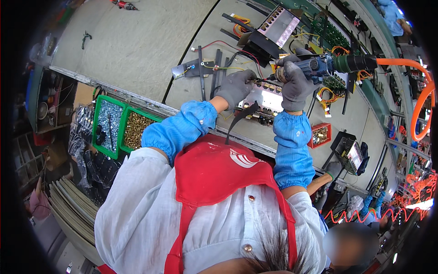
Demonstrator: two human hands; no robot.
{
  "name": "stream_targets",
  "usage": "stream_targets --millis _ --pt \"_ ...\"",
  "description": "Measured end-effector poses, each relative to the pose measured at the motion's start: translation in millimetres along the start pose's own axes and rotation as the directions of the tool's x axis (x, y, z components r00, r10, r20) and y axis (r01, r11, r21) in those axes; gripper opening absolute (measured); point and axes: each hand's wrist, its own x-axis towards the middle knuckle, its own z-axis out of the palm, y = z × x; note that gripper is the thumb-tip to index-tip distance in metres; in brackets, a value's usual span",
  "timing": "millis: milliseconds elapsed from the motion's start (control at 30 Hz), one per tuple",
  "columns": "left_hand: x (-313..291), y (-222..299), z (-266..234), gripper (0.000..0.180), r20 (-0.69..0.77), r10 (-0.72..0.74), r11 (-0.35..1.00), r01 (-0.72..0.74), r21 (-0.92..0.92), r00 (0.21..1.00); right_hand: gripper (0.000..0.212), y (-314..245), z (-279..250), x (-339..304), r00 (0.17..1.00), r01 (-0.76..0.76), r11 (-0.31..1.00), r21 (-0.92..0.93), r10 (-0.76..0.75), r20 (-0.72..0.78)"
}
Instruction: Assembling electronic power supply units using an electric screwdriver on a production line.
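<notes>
My right hand (pixel 295 86), in a grey glove, grips a blue-black powered screwdriver (pixel 319 66) with a green end and an orange hose (pixel 422 98). The tool's tip points at a metal-plated electronic unit (pixel 269 98) lying on the grey bench (pixel 137 45). My left hand (pixel 236 87), also grey-gloved, rests on the unit's left edge with fingers pinched near the tool tip; what it holds, if anything, is hidden. Both forearms wear blue sleeve covers.
Two green bins hold silver screws (pixel 108 123) and brass parts (pixel 136 130) at the bench's near left edge. A small red bin (pixel 320 135) sits right of my arm. More units and wired boards (pixel 273 27) lie further along. Another person (pixel 351 242) works at lower right.
</notes>
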Motion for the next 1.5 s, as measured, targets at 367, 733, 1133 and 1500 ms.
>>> stream_targets --millis 367,733,1133,1500 --pt "-0.5 2.2 -2.4 0.028 0.006 -0.015 1.000 0.015 0.011 1.000 0.038 12.0 -7.9 4.6 0.998 -0.035 0.999 0.029 0.033 0.054" --pt "-0.4 3.0 -3.0 0.026 0.000 -0.015 1.000 0.015 0.016 1.000 0.036 9.2 10.7 2.8 0.995 -0.079 0.992 -0.095 0.084 0.048" --pt "-0.4 6.8 -5.1 0.027 0.015 -0.062 0.997 0.061 0.046 0.998 0.035 12.1 11.5 -0.1 0.993 -0.005 0.987 -0.163 0.024 0.113" --pt "-1.9 4.8 -4.7 0.028 -0.001 -0.036 0.999 0.036 0.031 0.999 0.025 7.8 24.8 -0.3 1.000 -0.008 0.982 -0.190 0.003 -0.028"
